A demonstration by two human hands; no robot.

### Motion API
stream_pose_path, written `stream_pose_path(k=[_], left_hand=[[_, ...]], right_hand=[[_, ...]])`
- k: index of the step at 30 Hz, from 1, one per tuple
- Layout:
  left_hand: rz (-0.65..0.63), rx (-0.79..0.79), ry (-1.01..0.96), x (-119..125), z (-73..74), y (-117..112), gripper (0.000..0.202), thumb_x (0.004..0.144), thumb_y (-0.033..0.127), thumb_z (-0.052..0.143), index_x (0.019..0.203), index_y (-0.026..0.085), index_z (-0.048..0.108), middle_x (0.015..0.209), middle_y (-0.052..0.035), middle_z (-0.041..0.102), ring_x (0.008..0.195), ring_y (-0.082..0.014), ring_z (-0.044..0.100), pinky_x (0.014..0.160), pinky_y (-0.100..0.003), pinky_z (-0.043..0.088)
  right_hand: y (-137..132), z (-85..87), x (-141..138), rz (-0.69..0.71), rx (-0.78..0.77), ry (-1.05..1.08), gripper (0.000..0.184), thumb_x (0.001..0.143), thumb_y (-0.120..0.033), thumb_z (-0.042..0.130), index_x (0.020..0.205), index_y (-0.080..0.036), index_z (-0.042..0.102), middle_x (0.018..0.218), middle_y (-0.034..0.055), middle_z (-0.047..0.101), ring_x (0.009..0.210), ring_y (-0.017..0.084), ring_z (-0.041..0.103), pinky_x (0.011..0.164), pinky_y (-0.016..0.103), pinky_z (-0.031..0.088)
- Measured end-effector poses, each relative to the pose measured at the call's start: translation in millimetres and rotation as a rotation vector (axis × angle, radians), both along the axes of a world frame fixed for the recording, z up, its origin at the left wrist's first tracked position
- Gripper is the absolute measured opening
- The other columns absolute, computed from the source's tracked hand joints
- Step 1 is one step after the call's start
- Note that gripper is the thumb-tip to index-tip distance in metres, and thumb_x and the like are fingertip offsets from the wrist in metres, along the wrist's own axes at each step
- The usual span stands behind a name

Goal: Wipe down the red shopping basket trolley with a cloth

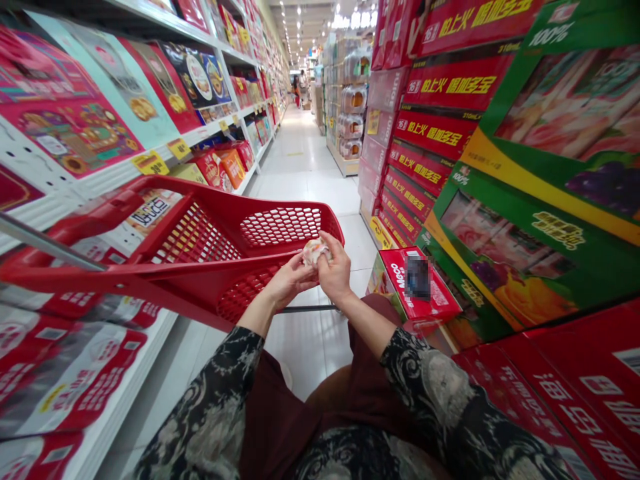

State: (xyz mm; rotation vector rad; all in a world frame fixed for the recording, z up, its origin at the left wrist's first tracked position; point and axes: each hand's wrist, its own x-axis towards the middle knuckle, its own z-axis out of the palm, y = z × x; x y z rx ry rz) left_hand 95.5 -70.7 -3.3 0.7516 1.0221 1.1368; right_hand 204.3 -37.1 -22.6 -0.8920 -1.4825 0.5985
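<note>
A shopper's left hand (289,283) and right hand (336,270) grip a small wrapped item (315,253) between curled fingers, holding it just above the rim of a red plastic shopping basket (280,227) in a supermarket aisle. The crinkly-looking wrapper could slip from that light hold, dropping the item into the basket or onto the tiled floor (305,347). A patterned black sleeve (440,393) passes close to a red carton (413,283) at the foot of a tall stacked display, and a careless sideways swing of the arm could knock it loose. The basket could also snag on the shelf edge (125,177) to the left. The carton reads "MIGOO", though a blurred patch hides part of its top. Red drink cartons (450,83) above it show "310ml" and yellow Chinese lettering, apparently the Jiaduobao slogan, while green fruit cartons (545,200) read "100%". Yellow shelf tags (151,163) are too small to read.
</note>
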Motion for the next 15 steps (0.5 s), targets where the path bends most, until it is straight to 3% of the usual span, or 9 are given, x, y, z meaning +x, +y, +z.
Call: stream_pose_path(k=[2,4,8,12,15], left_hand=[[0.044,0.064,0.026,8.6,-1.8,3.2,0.063,0.056,0.015,0.078,0.113,0.023,0.054,0.096,-0.0012,0.066,0.079,-0.0129,0.064,0.074,-0.027,0.050],[0.108,0.098,0.066,11.7,-3.6,6.5,0.061,0.050,0.013,0.078,0.106,0.019,0.055,0.089,0.0000,0.066,0.078,-0.0129,0.063,0.074,-0.025,0.048],[0.181,0.081,0.155,7.4,-7.8,7.9,0.050,0.050,0.014,0.075,0.096,0.018,0.057,0.078,0.0024,0.064,0.074,-0.0137,0.060,0.071,-0.025,0.048],[0.127,0.156,0.075,8.5,-10.6,2.3,0.041,0.056,0.023,0.074,0.094,0.019,0.058,0.082,0.0012,0.064,0.083,-0.0165,0.061,0.076,-0.027,0.049],[0.049,0.148,-0.051,10.9,-9.5,-0.8,0.036,0.065,0.035,0.068,0.096,0.019,0.058,0.091,-0.0024,0.066,0.097,-0.0205,0.061,0.083,-0.031,0.049]], right_hand=[[-0.3,4.0,-1.9,0.013,0.010,-0.005,0.043,0.078,-0.013,0.042,0.116,-0.018,0.061,0.120,0.0069,0.062,0.113,0.017,0.057,0.103,0.031,0.043],[-3.9,3.7,-3.4,0.061,0.015,-0.053,0.043,0.078,-0.013,0.043,0.116,-0.019,0.061,0.123,0.0061,0.061,0.117,0.017,0.055,0.106,0.031,0.041],[-15.9,-5.2,-6.4,0.192,0.037,-0.215,0.059,0.075,-0.015,0.048,0.134,-0.018,0.047,0.139,0.0078,0.049,0.133,0.020,0.040,0.114,0.037,0.030],[-23.4,-7.1,-14.0,0.185,-0.058,-0.267,0.068,0.080,-0.029,0.053,0.143,-0.015,0.033,0.148,0.0122,0.037,0.141,0.026,0.026,0.116,0.046,0.022],[-24.4,1.6,-17.9,0.162,-0.142,-0.174,0.062,0.087,-0.035,0.047,0.144,-0.017,0.029,0.148,0.0114,0.037,0.139,0.025,0.029,0.115,0.047,0.024]])
